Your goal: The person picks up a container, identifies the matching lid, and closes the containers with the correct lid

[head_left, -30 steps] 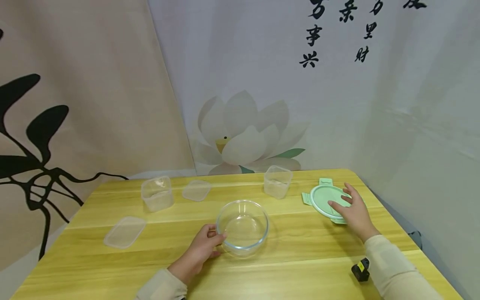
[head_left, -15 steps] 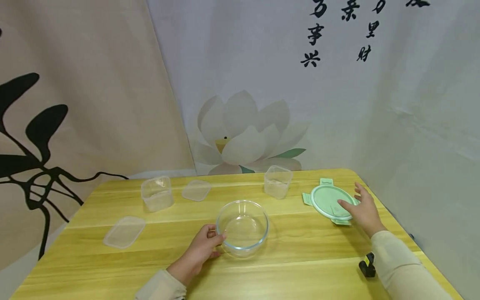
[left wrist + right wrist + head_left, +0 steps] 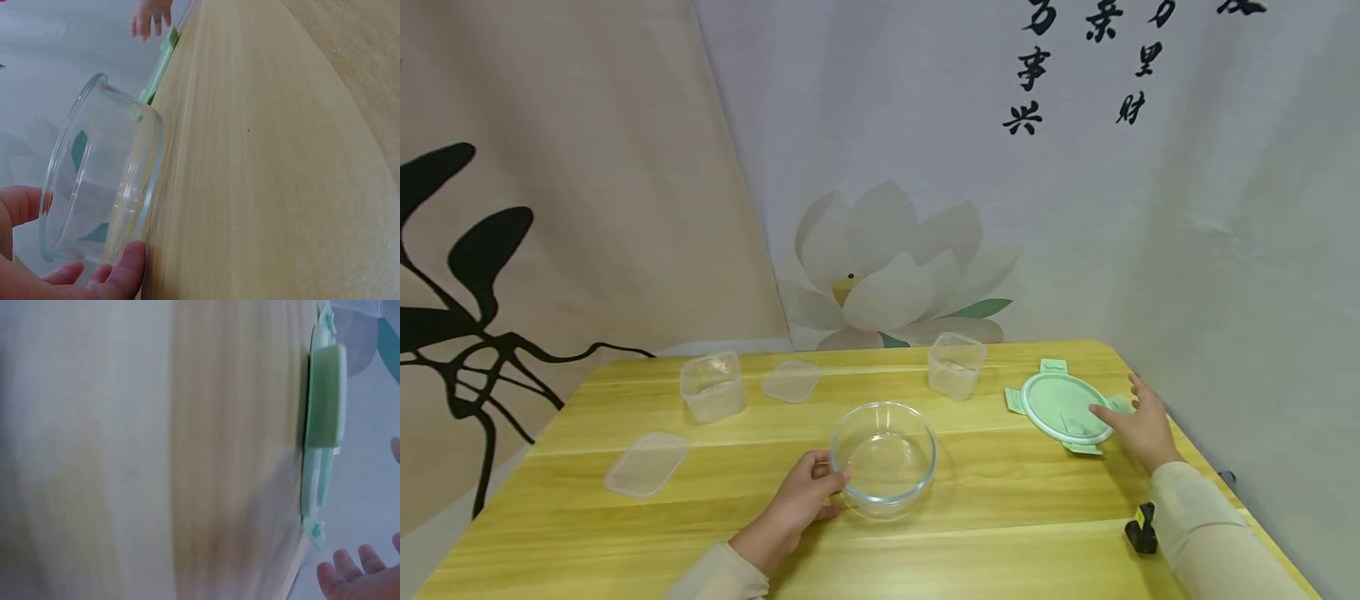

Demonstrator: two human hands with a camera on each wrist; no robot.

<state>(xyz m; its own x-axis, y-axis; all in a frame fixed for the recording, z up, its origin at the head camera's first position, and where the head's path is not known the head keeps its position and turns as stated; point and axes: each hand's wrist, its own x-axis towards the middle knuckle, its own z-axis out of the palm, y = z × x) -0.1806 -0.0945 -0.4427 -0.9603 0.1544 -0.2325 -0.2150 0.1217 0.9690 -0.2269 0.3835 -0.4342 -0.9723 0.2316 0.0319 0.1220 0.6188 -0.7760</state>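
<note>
A round clear glass bowl [image 3: 886, 492] stands on the wooden table, its rim facing up. My left hand [image 3: 801, 500] grips its left side, thumb and fingers at the rim and wall, as the left wrist view shows of the bowl [image 3: 103, 181] too. To the right lies a round green lid [image 3: 1063, 407] with clip flaps folded outward. Close to its right edge is my right hand [image 3: 1144, 427], fingers spread and bent a little, holding nothing. In the right wrist view, the fingers [image 3: 350, 567] stand apart from the lid [image 3: 325, 400].
Two clear plastic tubs stand toward the back, a left tub [image 3: 713, 388] and a right tub [image 3: 956, 367]. Two flat translucent lids lie at left, a nearer lid [image 3: 646, 465] and a farther lid [image 3: 792, 382]. Cloth [image 3: 1060, 233] hangs behind the table.
My right hand has moved from over the green lid's right part to the right, past its edge. The left hand and the glass bowl have hardly moved.
</note>
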